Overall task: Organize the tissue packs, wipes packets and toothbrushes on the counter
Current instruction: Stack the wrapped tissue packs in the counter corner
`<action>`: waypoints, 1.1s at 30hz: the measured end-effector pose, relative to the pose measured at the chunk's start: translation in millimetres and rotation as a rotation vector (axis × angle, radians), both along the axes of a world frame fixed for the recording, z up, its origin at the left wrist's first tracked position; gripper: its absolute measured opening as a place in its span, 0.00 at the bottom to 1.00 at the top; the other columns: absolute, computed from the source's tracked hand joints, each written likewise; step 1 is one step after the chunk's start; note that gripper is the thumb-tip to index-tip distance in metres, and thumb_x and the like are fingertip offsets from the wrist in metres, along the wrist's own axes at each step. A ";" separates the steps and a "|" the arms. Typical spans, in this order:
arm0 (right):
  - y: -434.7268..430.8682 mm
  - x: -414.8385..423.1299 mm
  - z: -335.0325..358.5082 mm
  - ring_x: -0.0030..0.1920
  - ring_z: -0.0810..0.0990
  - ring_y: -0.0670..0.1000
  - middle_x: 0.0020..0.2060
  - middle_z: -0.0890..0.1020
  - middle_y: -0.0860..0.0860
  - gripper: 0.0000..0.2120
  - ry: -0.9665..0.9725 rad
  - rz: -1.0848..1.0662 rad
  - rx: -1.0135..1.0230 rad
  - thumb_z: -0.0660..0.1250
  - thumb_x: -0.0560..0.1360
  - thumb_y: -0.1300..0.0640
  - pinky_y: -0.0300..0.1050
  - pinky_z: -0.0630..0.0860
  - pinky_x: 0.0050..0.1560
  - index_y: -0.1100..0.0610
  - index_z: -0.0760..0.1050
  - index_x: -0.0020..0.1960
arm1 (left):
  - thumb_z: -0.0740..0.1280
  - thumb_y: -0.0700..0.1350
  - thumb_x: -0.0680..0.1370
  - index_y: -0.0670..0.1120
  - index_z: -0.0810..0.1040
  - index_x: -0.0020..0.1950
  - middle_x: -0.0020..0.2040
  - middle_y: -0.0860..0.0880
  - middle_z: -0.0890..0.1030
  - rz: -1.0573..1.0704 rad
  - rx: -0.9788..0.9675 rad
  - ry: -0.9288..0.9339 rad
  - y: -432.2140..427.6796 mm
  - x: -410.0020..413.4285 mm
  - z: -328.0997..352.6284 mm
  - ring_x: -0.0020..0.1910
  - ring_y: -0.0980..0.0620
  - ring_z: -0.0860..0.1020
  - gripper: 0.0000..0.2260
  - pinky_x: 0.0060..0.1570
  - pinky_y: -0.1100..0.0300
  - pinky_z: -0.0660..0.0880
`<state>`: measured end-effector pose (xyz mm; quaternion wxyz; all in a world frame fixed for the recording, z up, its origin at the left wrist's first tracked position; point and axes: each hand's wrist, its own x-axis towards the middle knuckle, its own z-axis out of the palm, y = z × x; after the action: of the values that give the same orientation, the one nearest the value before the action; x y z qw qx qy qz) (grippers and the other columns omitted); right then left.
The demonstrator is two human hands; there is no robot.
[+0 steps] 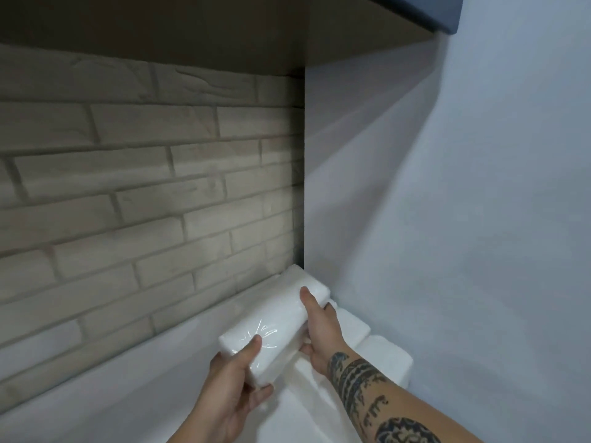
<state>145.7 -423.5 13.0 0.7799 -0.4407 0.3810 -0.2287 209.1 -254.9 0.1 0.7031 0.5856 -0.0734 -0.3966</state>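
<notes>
A white tissue pack [275, 327] in clear shiny wrap is held between both hands above the white counter [134, 378], angled toward the corner. My left hand [236, 385] grips its near end, thumb on top and fingers underneath. My right hand [319, 327] grips its far right side, thumb across the top. Another white pack [303, 279] lies in the corner just beyond the held one. More white packs [380, 350] sit along the right wall, partly hidden by my right forearm. No wipes packets or toothbrushes are in view.
A pale brick backsplash [144, 193] runs behind the counter and meets a plain white wall [463, 219] at the corner. A dark cabinet underside [192, 30] hangs overhead.
</notes>
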 end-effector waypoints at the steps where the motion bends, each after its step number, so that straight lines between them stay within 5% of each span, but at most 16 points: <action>1: -9.8 8.0 1.0 0.60 0.82 0.53 0.64 0.81 0.47 0.50 0.009 0.023 0.000 0.77 0.63 0.31 0.59 0.80 0.62 0.46 0.63 0.78 | 0.76 0.55 0.75 0.48 0.80 0.65 0.54 0.45 0.85 0.010 0.008 -0.007 -9.7 8.0 0.2 0.53 0.43 0.84 0.21 0.47 0.48 0.83; 5: -53.3 42.6 6.4 0.57 0.80 0.52 0.64 0.81 0.49 0.43 0.067 0.029 -0.074 0.77 0.63 0.33 0.46 0.76 0.45 0.50 0.71 0.73 | 0.74 0.51 0.77 0.41 0.79 0.56 0.40 0.45 0.71 0.078 0.092 0.001 -44.3 40.2 5.1 0.41 0.45 0.77 0.16 0.51 0.45 0.82; 10: -85.9 80.7 7.1 0.64 0.76 0.57 0.70 0.73 0.51 0.59 0.158 -0.013 -0.227 0.69 0.53 0.24 0.58 0.78 0.64 0.53 0.64 0.77 | 0.77 0.52 0.74 0.41 0.78 0.45 0.40 0.43 0.73 0.087 0.117 0.036 -75.9 80.5 10.2 0.43 0.43 0.77 0.16 0.45 0.47 0.83; 14: -96.9 98.7 -3.0 0.64 0.77 0.58 0.68 0.74 0.53 0.64 0.189 -0.075 -0.314 0.65 0.49 0.21 0.60 0.77 0.67 0.55 0.66 0.77 | 0.76 0.53 0.75 0.43 0.76 0.37 0.43 0.44 0.77 0.101 0.133 -0.015 -92.5 97.8 6.3 0.42 0.44 0.77 0.17 0.46 0.47 0.80; 19: -109.8 113.8 -18.3 0.62 0.78 0.58 0.66 0.76 0.54 0.62 0.230 -0.058 -0.374 0.64 0.51 0.20 0.59 0.78 0.66 0.57 0.68 0.75 | 0.74 0.54 0.76 0.42 0.82 0.54 0.31 0.48 0.74 0.146 0.152 -0.033 -106.2 108.3 -3.3 0.37 0.46 0.75 0.16 0.47 0.48 0.78; 22: -115.4 118.5 -24.3 0.59 0.81 0.57 0.60 0.81 0.54 0.53 0.222 -0.044 -0.461 0.66 0.59 0.22 0.57 0.79 0.64 0.60 0.73 0.69 | 0.76 0.59 0.74 0.44 0.81 0.58 0.43 0.44 0.77 0.180 0.189 -0.028 -113.0 113.5 -9.5 0.45 0.44 0.77 0.22 0.43 0.50 0.80; 26: -120.3 123.8 -27.6 0.70 0.75 0.59 0.72 0.74 0.57 0.45 0.271 -0.066 -0.446 0.68 0.74 0.30 0.53 0.72 0.72 0.60 0.66 0.77 | 0.75 0.64 0.72 0.47 0.82 0.59 0.57 0.45 0.80 0.190 0.205 -0.034 -120.9 114.1 -10.3 0.57 0.42 0.78 0.25 0.44 0.51 0.80; 33: -115.4 128.6 -34.7 0.72 0.73 0.60 0.74 0.73 0.58 0.41 0.310 -0.062 -0.538 0.64 0.78 0.32 0.50 0.69 0.72 0.62 0.64 0.78 | 0.70 0.61 0.78 0.47 0.77 0.62 0.50 0.50 0.75 0.191 0.237 -0.039 -136.0 107.3 4.3 0.46 0.49 0.73 0.21 0.57 0.47 0.76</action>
<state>274.2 -539.0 -21.7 0.5604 -0.6491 0.4345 -0.2753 316.3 -390.9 4.4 0.6623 0.6763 0.0163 -0.3221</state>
